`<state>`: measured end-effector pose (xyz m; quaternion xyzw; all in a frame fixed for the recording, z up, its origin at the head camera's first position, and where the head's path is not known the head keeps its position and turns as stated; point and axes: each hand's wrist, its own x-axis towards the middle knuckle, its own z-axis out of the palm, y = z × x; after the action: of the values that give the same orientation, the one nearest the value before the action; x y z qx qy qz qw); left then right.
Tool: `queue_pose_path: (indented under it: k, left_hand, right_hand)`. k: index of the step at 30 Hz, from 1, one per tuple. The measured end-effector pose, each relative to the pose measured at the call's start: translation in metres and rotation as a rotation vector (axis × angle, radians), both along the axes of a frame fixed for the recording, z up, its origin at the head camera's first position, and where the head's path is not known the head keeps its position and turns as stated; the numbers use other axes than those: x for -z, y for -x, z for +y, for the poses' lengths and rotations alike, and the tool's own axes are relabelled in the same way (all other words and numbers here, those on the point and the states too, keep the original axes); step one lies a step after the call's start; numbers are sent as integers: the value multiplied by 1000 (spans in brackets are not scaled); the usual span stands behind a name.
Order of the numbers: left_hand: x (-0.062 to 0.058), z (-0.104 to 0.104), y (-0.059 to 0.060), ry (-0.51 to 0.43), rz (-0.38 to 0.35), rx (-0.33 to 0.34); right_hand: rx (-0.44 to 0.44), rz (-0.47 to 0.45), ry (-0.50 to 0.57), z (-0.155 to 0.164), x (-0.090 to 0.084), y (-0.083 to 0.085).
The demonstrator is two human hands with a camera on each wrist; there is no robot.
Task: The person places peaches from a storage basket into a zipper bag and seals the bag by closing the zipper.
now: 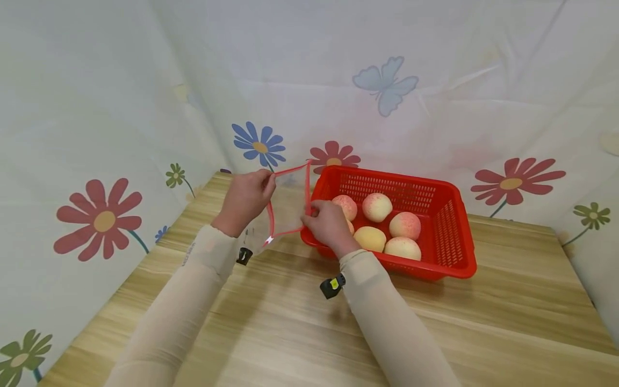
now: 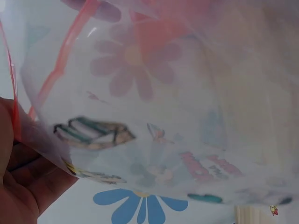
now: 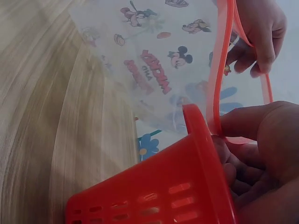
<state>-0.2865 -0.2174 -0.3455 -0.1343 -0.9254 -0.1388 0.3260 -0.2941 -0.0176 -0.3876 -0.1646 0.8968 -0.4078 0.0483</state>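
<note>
A clear bag (image 1: 288,196) hangs near the middle of the head view, its red rim (image 1: 308,188) spread into a four-sided mouth. The left hand (image 1: 246,198), left of centre, pinches one side of that rim between thumb and fingers; the right hand (image 1: 331,224), just right of centre, pinches the opposite side, so both grips are narrow. A white zip slider (image 1: 269,240) sits at the mouth's lower left corner. In the right wrist view, cartoon mice and red lettering (image 3: 148,72) show on the bag at upper centre, and the right hand's fingers lie right beside the basket's edge; whether they touch it I cannot tell

Right of centre in the head view, a red basket (image 1: 454,231) stands on the wooden table (image 1: 285,333). Pink-and-cream peaches (image 1: 377,207) lie in its left and middle part, with a yellower fruit (image 1: 369,239) near the front wall; one peach is partly hidden by the right hand. A cloth (image 1: 300,64) printed with flowers and a blue butterfly (image 1: 386,86) fills the upper frame
</note>
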Motion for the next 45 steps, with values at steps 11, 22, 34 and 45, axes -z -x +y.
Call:
queue_pose_path:
  k: [11,22,34,45]
  left_hand:
    - [1,8,3,60,-25,2]
    - [1,12,4,27,-49,-41]
    - [1,21,8,41,-107,-61]
    - [-1,25,10,17,-165,-60]
  right_hand:
    - [13,-69,6,8,-6,1]
    - [36,-79,11,28,-8,5]
    - [0,-160,-115,50,-9,12]
    - [-9,-213,-171,54,-6,12]
